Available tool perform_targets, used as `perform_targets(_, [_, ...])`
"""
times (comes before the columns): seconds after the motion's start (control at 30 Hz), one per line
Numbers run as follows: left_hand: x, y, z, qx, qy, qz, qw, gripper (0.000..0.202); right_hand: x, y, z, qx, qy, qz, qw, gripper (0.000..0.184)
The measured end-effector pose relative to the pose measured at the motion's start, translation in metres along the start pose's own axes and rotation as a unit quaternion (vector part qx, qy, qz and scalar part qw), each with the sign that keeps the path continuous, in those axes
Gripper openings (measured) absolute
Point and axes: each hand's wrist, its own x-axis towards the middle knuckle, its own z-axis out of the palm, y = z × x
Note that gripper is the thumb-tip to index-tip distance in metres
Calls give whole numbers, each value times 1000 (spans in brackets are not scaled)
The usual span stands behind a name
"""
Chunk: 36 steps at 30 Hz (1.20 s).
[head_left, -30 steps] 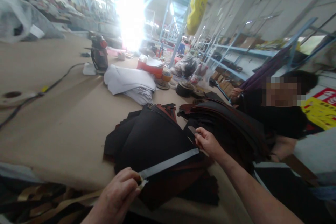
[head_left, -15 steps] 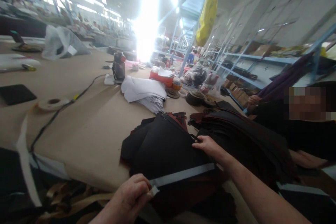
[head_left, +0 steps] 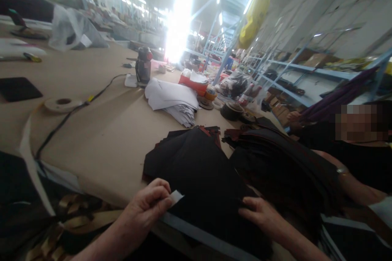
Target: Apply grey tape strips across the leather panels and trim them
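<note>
My left hand (head_left: pixel 154 204) is closed in a pinch on a small white piece of tape (head_left: pixel 177 197), whose free end sticks out to the right over a black sheet of material (head_left: pixel 196 171). The sheet lies on a fanned stack with reddish-brown edges. Along its near edge runs a pale grey strip (head_left: pixel 202 232), below my left hand. My right hand (head_left: pixel 260 214) is at the sheet's right side, its fingertips drawn together; what they hold, if anything, is too dark to make out.
A second black stack (head_left: pixel 275 155) lies to the right, with a co-worker's arm (head_left: pixel 352 179) over it. White sheets (head_left: pixel 173 98), a dark flask (head_left: pixel 143 67), a tape roll (head_left: pixel 63 105) and a black cord (head_left: pixel 61 138) are on the table (head_left: pixel 101 142). Straps (head_left: pixel 88 220) hang below its edge.
The black sheet and its pale strip have shifted toward me. My right hand has moved down and nearer; my left hand has risen slightly with the white tape. The co-worker's arm has come over the right stack.
</note>
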Motion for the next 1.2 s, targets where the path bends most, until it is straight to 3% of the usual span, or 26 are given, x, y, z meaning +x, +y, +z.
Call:
perform_targets(0.1, [1,14,3,-67,6,-53,996,37,-1,-11,-6,44,71,21,996,38])
perform_targets(0.2, [0,22,7,-116,-7,-85,990,35,-1,-44,4,146,73,33,986,42])
perform_targets(0.43, [-2,24,15,-105,-12,-81,991,29,12,-116,74,269,-172,-39,947,42])
perform_targets(0.57, [3,20,13,-86,-16,-61,994,29,21,-132,87,258,-227,-35,939,30])
perform_targets(0.67, [8,17,10,-72,-24,-79,994,37,25,-141,87,234,-231,-36,944,20])
perform_targets(0.8, [21,11,8,-84,-88,-221,968,54,32,-148,83,185,-210,-69,957,11])
perform_targets(0.9, [32,6,7,-108,-117,-268,950,58,37,-150,77,163,-190,-95,964,9])
perform_targets(1.07, [41,-5,3,-90,-74,-305,945,56,51,-146,57,162,-130,-113,972,12])
perform_targets(1.2, [45,-6,-6,-57,-65,-326,942,52,87,-133,28,187,-49,-104,976,21])
